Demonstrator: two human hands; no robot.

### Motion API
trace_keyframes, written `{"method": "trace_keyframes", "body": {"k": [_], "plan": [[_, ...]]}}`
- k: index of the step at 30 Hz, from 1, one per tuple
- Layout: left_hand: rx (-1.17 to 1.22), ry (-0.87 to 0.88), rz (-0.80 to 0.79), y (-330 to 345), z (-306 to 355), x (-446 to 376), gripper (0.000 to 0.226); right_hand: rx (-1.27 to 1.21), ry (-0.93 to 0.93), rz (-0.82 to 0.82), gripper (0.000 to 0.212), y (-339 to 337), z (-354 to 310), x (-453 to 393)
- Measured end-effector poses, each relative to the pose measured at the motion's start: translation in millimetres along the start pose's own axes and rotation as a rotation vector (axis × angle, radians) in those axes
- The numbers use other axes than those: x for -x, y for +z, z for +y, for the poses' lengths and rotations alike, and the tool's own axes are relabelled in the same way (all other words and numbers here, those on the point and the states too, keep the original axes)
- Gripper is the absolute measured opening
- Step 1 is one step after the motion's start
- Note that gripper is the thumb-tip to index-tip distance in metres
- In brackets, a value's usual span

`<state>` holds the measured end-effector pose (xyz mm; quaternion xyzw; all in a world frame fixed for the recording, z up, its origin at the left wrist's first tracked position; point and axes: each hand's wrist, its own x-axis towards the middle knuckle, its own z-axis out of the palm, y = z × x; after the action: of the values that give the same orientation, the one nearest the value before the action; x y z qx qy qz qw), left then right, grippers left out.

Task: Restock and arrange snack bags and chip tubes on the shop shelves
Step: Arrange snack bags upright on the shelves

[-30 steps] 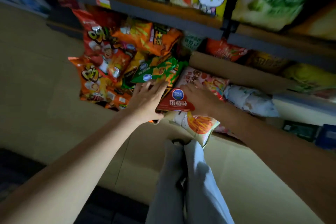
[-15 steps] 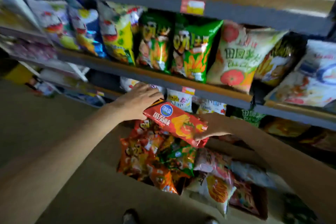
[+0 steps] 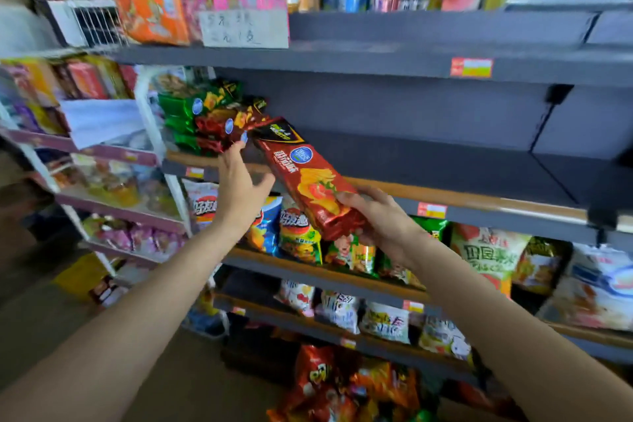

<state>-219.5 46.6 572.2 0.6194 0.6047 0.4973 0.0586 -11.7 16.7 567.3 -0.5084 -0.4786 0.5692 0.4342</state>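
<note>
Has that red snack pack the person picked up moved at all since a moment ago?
Yes. The red snack pack has gone up: a second ago it lay in the carton on the floor, and now the right hand holds it at the mostly bare grey shelf.

The right hand [image 3: 380,219] grips the lower end of a red chip pack [image 3: 305,178], tilted with its top toward a stack of green and red packs [image 3: 202,120] at the left end of the grey shelf [image 3: 445,195]. The left hand [image 3: 239,185], fingers spread, reaches up just below that stack, fingertips touching it. Right of the stack the shelf is bare board.
</note>
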Motion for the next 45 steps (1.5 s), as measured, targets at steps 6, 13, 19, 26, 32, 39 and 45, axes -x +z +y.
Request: {"method": "trace_keyframes", "body": {"k": [6, 13, 19, 26, 32, 39, 45], "plan": [[-0.042, 0.147, -0.309, 4, -18, -10, 0.069, -0.316, 0.058, 0.032, 0.015, 43, -42, -49], [0.083, 0.128, -0.091, -5, -57, -59, 0.063, -0.579, 0.136, -0.025, 0.046, 132, -57, -118], [0.089, 0.050, 0.144, -18, -124, -119, 0.037, -0.622, 0.090, 0.037, 0.030, 202, -84, -172], [-0.051, 0.045, 0.056, -27, -193, -177, 0.032, -0.549, 0.083, 0.109, 0.014, 261, -107, -233], [-0.084, 0.066, -0.040, -12, -216, -188, 0.036, -0.368, -0.025, 0.111, 0.020, 262, -88, -252], [0.075, 0.238, -0.118, 21, -204, -104, 0.032, 0.030, -0.101, 0.198, 0.018, 192, -29, -192], [0.144, 0.252, -0.509, 95, -183, 7, 0.029, 0.563, 0.002, 0.099, 0.020, 97, 86, -116]]}}
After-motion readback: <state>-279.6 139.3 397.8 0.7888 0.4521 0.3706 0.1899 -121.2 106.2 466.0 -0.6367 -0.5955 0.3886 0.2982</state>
